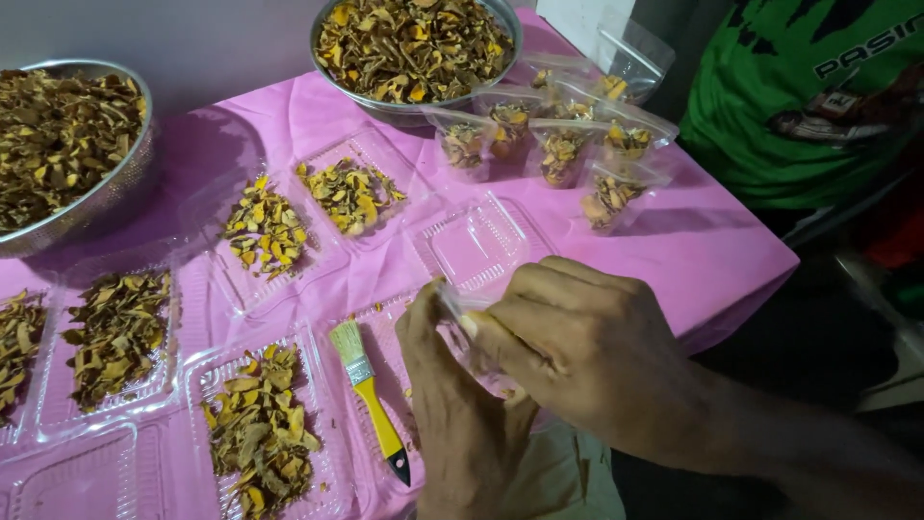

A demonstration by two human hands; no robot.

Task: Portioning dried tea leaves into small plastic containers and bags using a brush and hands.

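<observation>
My left hand (462,414) and my right hand (568,342) meet near the front edge of a pink-covered table (712,241), both pinching a small clear plastic bag (460,323) between their fingers. The bag's contents are hidden by the hands. A yellow-handled paintbrush (371,395) lies just left of my left hand on a clear plastic tray. Clear trays of dried yellow-brown chips (260,429) lie further left.
Two metal bowls of dried chips stand at the back centre (414,48) and far left (67,144). Several filled clear bags (558,144) stand at the back right. An empty clear tray (476,241) lies ahead of my hands. A person in a green shirt (799,87) is at the right.
</observation>
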